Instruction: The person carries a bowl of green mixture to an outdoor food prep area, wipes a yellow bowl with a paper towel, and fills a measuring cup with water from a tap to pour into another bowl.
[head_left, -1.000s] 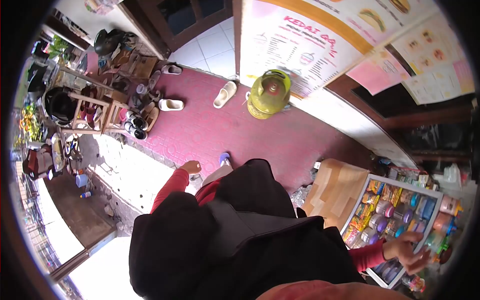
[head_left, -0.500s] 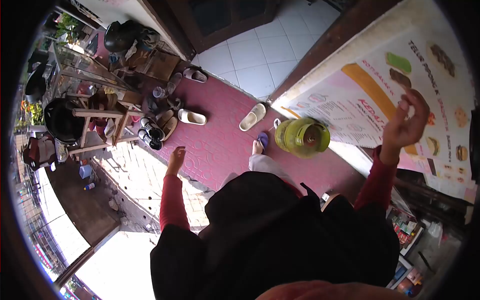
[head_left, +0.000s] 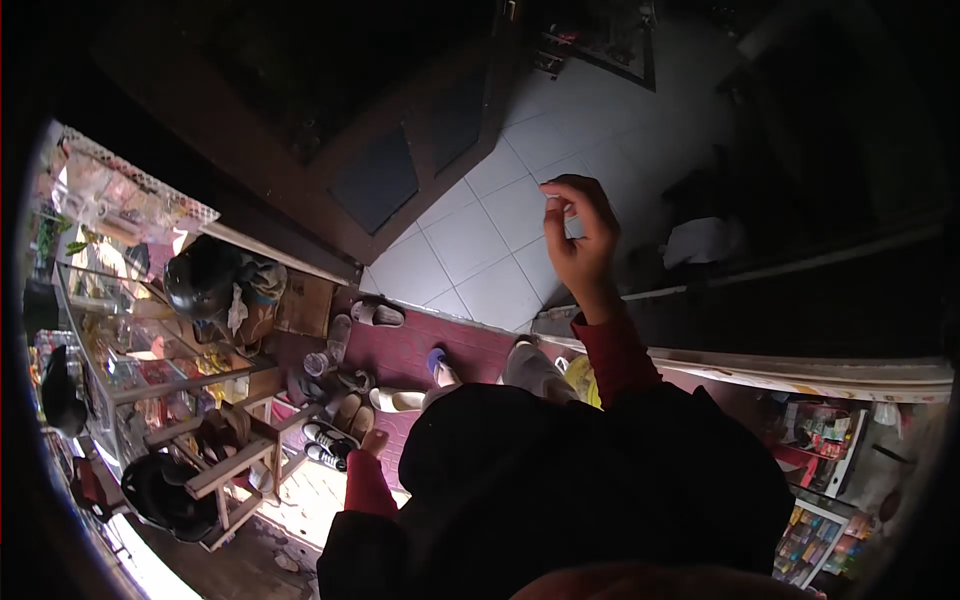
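Standing near the doorway, both hands out ahead. Right hand is raised, seen against the tile floor; fingers loosely curled, thumb toward the index, gap inside, no clear object in it. Left hand is low, next to the sneakers in view; can't tell if touching. It's small and blurred, so can't tell if closed on anything.

Sneakers sit at the red floor's sunlit outer edge, brown sandals just beside. Grey clog lies at the red floor's door-side edge; white clog is near the foot in the purple sandal. Cylinder is partly hidden behind the right sleeve, near the trouser leg.

Footing looks like the main thing to get right. Best to place each foot flat, clear of both clogs, and lift toes at the tile edge, where light drops off. Right leg should clear the cylinder. Right elbow is better tucked in from the wall; left arm free of the rack.
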